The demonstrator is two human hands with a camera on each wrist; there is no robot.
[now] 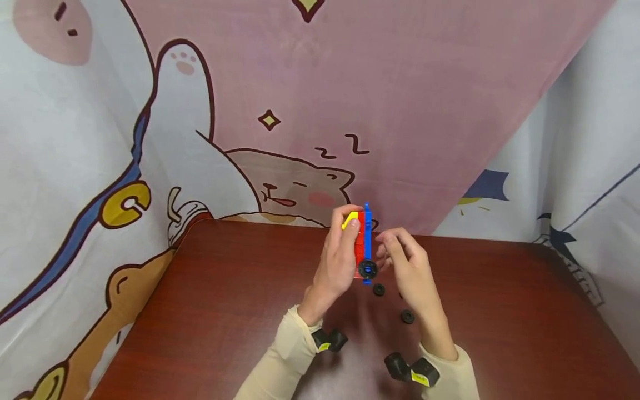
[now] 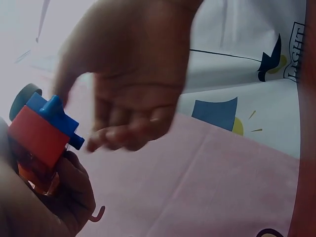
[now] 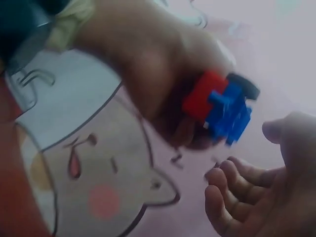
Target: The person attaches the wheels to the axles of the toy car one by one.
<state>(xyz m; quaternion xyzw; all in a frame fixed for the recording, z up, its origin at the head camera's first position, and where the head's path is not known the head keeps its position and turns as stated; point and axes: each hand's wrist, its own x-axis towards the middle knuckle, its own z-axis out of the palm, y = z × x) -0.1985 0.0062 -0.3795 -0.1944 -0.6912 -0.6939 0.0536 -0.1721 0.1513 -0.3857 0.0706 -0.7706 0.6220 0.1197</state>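
Observation:
My left hand [image 1: 336, 258] grips a toy vehicle [image 1: 359, 244] above the table, held on end. It has a red body, a yellow part at the top and a blue chassis [image 1: 368, 239] facing right. One black wheel [image 1: 367, 269] sits on the chassis near its lower end; small blue axle stubs show in the right wrist view. Just right of the toy, apart from it, is my right hand [image 1: 412, 269], its fingers loosely bent and nothing visible in them. Below the hands lie a loose black wheel [image 1: 379, 289] and another wheel [image 1: 407, 316], with a third dark bit mostly hidden by the right hand.
The dark red-brown tabletop [image 1: 225, 300] stretches to both sides of the hands. Behind it hangs a pink and white printed cloth [image 1: 430, 111], close beyond the table's back edge. More cloth hangs at the left and right.

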